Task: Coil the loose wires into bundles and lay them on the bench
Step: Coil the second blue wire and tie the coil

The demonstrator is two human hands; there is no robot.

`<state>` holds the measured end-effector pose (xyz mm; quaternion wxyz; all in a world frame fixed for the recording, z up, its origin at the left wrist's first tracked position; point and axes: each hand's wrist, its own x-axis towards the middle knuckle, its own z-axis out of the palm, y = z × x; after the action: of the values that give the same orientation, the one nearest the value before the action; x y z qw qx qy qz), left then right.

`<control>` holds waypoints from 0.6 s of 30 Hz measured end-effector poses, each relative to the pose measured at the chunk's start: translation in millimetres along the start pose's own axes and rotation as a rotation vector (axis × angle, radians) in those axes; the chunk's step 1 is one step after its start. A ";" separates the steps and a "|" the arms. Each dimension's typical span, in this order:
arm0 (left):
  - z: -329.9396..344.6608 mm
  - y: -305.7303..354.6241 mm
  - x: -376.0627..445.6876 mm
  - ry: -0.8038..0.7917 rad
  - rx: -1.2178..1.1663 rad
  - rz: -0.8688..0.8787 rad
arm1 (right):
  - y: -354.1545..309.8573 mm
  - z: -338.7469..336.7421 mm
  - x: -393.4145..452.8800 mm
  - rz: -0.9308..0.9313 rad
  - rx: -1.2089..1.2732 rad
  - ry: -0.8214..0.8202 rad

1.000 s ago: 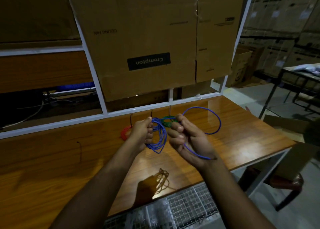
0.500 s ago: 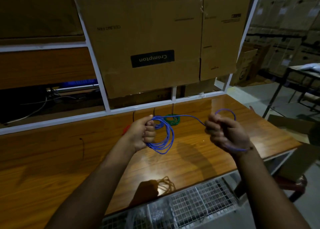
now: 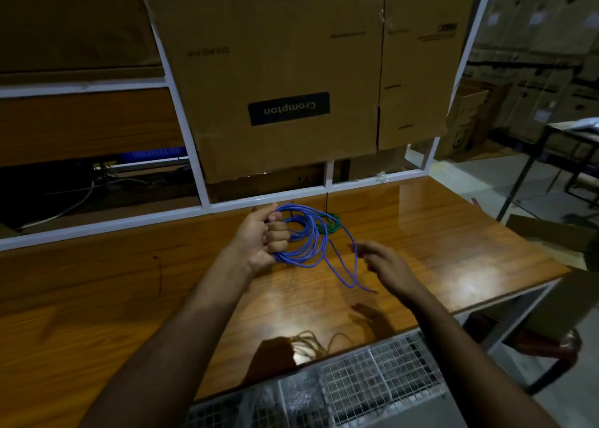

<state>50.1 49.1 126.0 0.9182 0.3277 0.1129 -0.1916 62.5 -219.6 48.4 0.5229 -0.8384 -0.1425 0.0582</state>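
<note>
My left hand point(image 3: 264, 235) grips a coil of blue wire point(image 3: 308, 236) held above the wooden bench point(image 3: 437, 249). A loose loop and the tail of that blue wire hang down to the right, ending near the bench top. My right hand point(image 3: 384, 264) hovers just right of the hanging loop with fingers relaxed and holds nothing. A green wire bundle point(image 3: 332, 223) lies on the bench behind the blue coil, partly hidden by it.
Large cardboard boxes point(image 3: 282, 71) sit on a white metal rack point(image 3: 181, 126) behind the bench. A wire-mesh basket point(image 3: 372, 385) is at the bench's front edge. To the right are a red stool point(image 3: 544, 346) and another table point(image 3: 570, 133).
My right hand has let go of the blue wire and dropped lower toward the coil. The stretched strand now hangs as a loose loop from the coil in my left hand.
</note>
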 end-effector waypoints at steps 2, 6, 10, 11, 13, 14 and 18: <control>3.7 -0.6 -1.6 0.004 0.031 0.017 | -23.1 5.2 -2.3 0.075 0.561 -0.086; 10.2 2.0 -4.9 -0.006 0.068 0.050 | -47.6 17.5 -4.9 0.019 0.676 -0.229; 7.5 19.0 -13.4 -0.057 0.034 0.087 | -38.5 9.0 -8.4 0.009 0.800 -0.321; 6.2 23.1 -15.7 -0.066 0.040 0.093 | -30.6 1.7 -10.1 0.030 0.975 -0.334; 3.8 27.0 -19.5 -0.060 0.096 0.103 | -22.8 -14.1 -13.6 0.028 1.244 -0.302; 3.0 26.7 -20.8 -0.051 0.131 0.104 | -22.1 -21.2 -13.5 0.025 1.291 -0.243; 2.8 16.0 -19.5 -0.018 0.213 0.113 | -26.0 -29.1 -0.6 0.200 1.368 0.074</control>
<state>39.6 64.2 143.5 0.8885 0.4276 0.0648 -0.1535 64.5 -234.1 84.6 0.9307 -0.3310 0.0219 0.1544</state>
